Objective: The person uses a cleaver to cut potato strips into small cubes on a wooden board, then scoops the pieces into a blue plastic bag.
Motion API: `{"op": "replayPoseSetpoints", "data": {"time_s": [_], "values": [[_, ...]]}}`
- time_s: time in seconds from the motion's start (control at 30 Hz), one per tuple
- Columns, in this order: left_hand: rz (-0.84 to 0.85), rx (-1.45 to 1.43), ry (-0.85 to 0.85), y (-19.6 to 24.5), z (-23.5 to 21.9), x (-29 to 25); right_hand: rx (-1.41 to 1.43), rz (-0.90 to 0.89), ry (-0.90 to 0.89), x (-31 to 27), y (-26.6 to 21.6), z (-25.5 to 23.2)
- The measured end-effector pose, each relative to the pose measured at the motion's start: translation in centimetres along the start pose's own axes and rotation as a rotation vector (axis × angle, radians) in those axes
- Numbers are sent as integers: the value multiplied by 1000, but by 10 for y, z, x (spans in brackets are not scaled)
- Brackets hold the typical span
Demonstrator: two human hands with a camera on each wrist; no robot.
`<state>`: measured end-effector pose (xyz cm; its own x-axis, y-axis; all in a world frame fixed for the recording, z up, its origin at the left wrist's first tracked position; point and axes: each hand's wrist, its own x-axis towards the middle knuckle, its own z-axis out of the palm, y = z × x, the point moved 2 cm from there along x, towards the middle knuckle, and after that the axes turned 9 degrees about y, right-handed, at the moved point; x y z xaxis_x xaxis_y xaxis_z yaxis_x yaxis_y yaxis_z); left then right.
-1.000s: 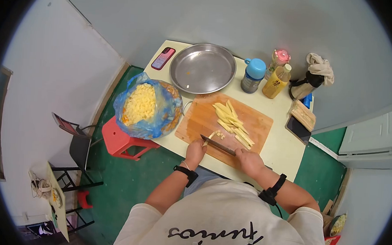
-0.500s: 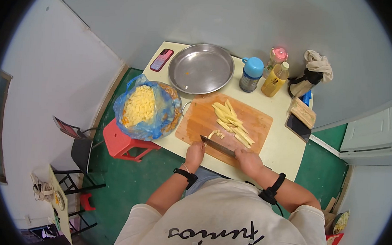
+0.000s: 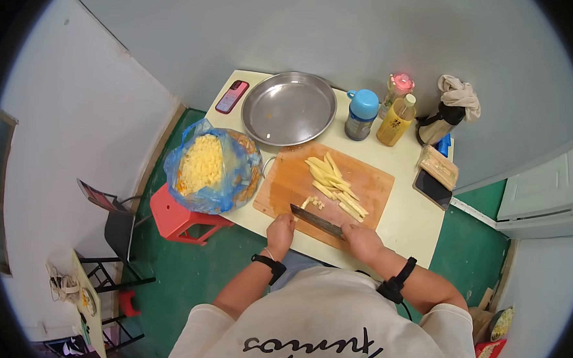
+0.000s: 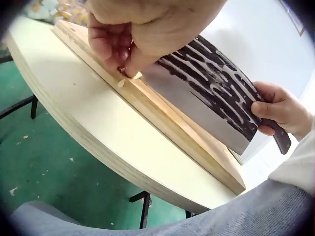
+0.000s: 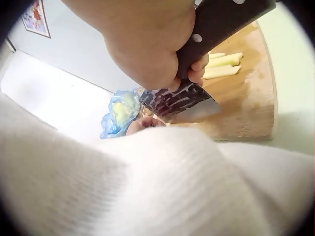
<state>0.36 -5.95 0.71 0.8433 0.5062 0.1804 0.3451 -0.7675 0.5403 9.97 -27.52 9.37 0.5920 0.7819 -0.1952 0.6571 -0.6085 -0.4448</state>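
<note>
My right hand (image 3: 363,242) grips the dark handle of a broad cleaver (image 3: 317,221), whose blade stands over the near edge of the wooden cutting board (image 3: 286,179). In the left wrist view the cleaver (image 4: 211,88) shows a dark, streaked blade beside my left hand (image 4: 147,34). The curled left fingers pinch a small pale yellow piece (image 4: 137,75) at the board's edge; most of it is hidden. Small cut bits (image 3: 317,204) lie just beyond the blade. Farther back on the board rest several pale yellow sticks (image 3: 338,185).
Left of the board is a blue plastic bag (image 3: 199,174) of diced yellow pieces. Behind stand a round metal tray (image 3: 289,109), a phone (image 3: 232,97), a blue-capped bottle (image 3: 362,115), a yellow drink bottle (image 3: 396,121) and a flask (image 3: 440,123). A red stool (image 3: 181,219) is below.
The head view has shifted slightly, so the table sits a little lower in it. Both hands stay near the board's front edge, with the cleaver still in the right one.
</note>
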Motion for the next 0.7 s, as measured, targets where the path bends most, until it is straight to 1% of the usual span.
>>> {"op": "replayPoseSetpoints", "data": {"time_s": [0.03,0.1,0.13,0.17,0.2,0.23,0.27,0.3,0.33,0.4,0.43,0.5,0.57,0.6,0.63,0.67,0.7], "values": [[25,-23,8,0,2,3,-3,3,11,-4,2,0],[57,-48,24,1,4,16,101,13,212,-13,10,-4],[63,-52,-47,2,6,21,101,12,214,-15,15,-3],[66,-55,-121,2,7,24,68,78,238,-17,23,-1],[66,-53,-121,4,7,29,36,144,262,-18,27,-1],[25,-71,-174,6,8,34,38,142,263,-18,30,-1],[-17,-89,-228,8,8,36,25,200,243,-17,34,-1],[-19,-84,-230,10,8,35,13,260,221,-17,35,0],[-5,-103,-226,14,9,37,17,260,224,-15,34,2],[5,-119,-227,20,10,39,120,342,224,-13,37,10],[-10,-106,-238,24,12,42,123,343,219,-12,39,15],[-26,-91,-249,24,15,46,263,413,218,-7,47,23],[42,-92,-250,20,22,49,319,418,226,-4,52,28],[35,-88,-252,18,23,50,375,424,233,-3,52,31],[29,-86,-287,18,24,54,376,418,228,-1,57,38],[21,-85,-320,17,25,55,436,414,249,2,61,48],[13,-81,-317,17,26,55,498,413,271,3,61,55]]}}
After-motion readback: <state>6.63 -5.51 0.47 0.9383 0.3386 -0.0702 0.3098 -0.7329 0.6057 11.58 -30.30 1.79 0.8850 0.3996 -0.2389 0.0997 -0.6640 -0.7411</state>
